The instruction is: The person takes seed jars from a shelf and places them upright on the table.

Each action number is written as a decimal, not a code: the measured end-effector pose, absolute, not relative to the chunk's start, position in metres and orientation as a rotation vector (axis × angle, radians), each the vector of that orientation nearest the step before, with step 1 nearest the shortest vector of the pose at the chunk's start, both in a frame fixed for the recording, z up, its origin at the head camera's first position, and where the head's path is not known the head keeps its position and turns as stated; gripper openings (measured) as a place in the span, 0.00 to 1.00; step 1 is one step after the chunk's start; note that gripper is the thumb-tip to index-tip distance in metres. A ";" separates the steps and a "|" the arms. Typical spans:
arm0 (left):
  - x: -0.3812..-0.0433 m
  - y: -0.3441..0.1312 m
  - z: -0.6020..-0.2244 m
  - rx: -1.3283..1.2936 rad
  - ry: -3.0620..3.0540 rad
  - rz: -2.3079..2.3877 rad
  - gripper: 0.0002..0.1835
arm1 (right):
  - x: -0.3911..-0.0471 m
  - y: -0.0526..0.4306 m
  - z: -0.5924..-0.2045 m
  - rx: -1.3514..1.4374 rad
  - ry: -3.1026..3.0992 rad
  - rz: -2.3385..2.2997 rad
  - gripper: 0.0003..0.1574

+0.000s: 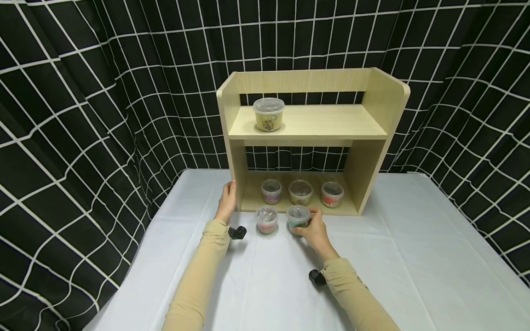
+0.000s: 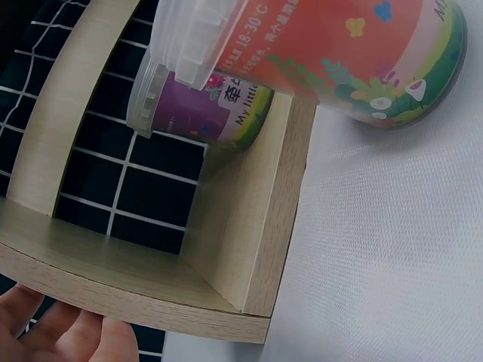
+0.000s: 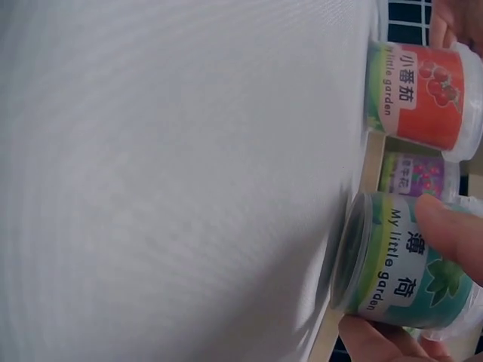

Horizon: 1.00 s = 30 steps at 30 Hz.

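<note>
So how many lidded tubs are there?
6: yellow tub on the upper shelf; purple tub, pale tub and red tub on the lower shelf; another red tub on the table; green tub in the right hand.

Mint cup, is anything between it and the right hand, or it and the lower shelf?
Nothing visible separates the mint cup from the right hand, which grips it, or from the lower shelf edge; but on that shelf a yellowish lidded cup stands directly behind it.

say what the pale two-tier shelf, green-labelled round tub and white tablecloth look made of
Pale two-tier shelf: probably wood or wood-look board, matte, with grain along its edges.
Green-labelled round tub: likely plastic, smooth, its lid translucent.
White tablecloth: seemingly woven fabric, matte, with fine texture.
</note>
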State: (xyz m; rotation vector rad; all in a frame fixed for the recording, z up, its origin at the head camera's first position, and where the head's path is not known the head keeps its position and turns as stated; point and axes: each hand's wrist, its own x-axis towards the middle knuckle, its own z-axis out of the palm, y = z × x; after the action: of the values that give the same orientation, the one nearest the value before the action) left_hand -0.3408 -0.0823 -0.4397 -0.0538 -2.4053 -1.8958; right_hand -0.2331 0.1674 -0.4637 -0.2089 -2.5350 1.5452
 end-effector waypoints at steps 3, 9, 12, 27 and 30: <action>-0.341 -0.083 -0.440 -0.050 -2.410 -1.898 0.36 | -0.234 0.168 -0.464 -0.218 -2.544 1.546 0.51; -0.341 -0.083 -0.438 -0.063 -2.404 -1.903 0.36 | -0.234 0.169 -0.462 -0.230 -2.581 1.533 0.52; -0.341 -0.083 -0.438 -0.064 -2.409 -1.896 0.37 | -0.234 0.170 -0.462 -0.239 -2.612 1.507 0.53; -0.340 -0.084 -0.439 -0.064 -2.438 -1.868 0.37 | -0.230 0.174 -0.460 -0.212 -2.714 1.432 0.62; -0.340 -0.084 -0.438 -0.057 -2.438 -1.863 0.36 | -0.230 0.176 -0.458 -0.166 -2.711 1.446 0.67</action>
State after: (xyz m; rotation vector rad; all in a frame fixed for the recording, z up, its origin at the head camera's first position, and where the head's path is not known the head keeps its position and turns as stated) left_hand -0.3401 -0.0839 -0.4383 -0.0565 -2.4383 -1.8631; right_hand -0.2297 0.1760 -0.4575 -0.1660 -2.7110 1.4464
